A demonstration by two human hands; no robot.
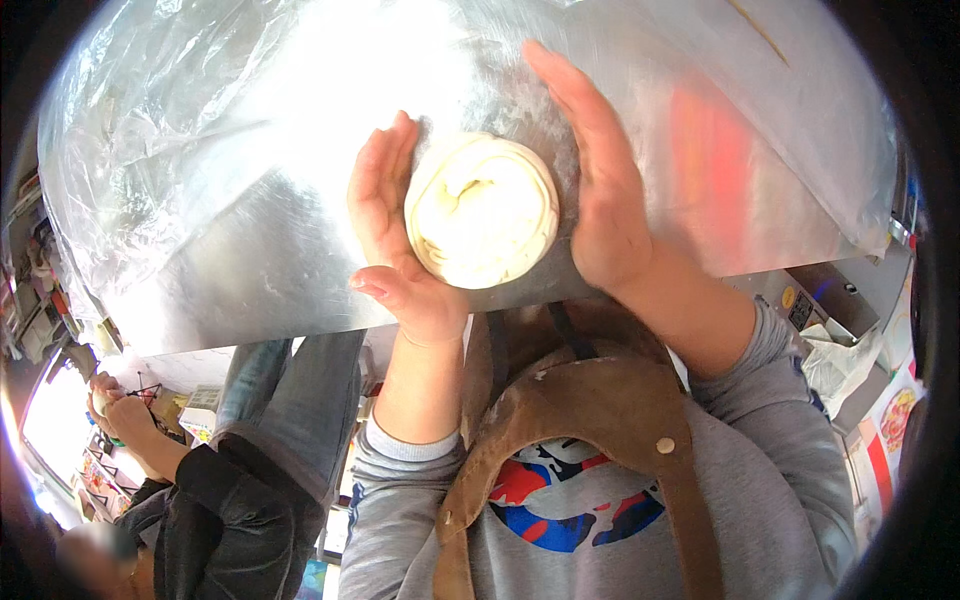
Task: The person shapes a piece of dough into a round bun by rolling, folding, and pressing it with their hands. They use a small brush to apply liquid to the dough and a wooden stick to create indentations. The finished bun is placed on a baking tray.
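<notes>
A round, coiled piece of pale dough [484, 214] lies on the shiny metal worktop [300, 247], close to the edge nearest me. My left hand [401, 232] is cupped along the dough's left side, its palm against or very near it and the thumb pointing away to the left. On the other side, my right hand [600, 172] stands on edge with fingers stretched forward, and a narrow gap separates it from the dough. Neither hand is closed around anything.
Clear plastic sheeting [165, 112] covers the worktop's left side, and another sheet [817, 135] lies at the right. A red reflection [712, 165] shows on the metal. At lower left another person in a dark top [232, 510] stands beside me. A metal box [832, 300] sits beyond the right edge.
</notes>
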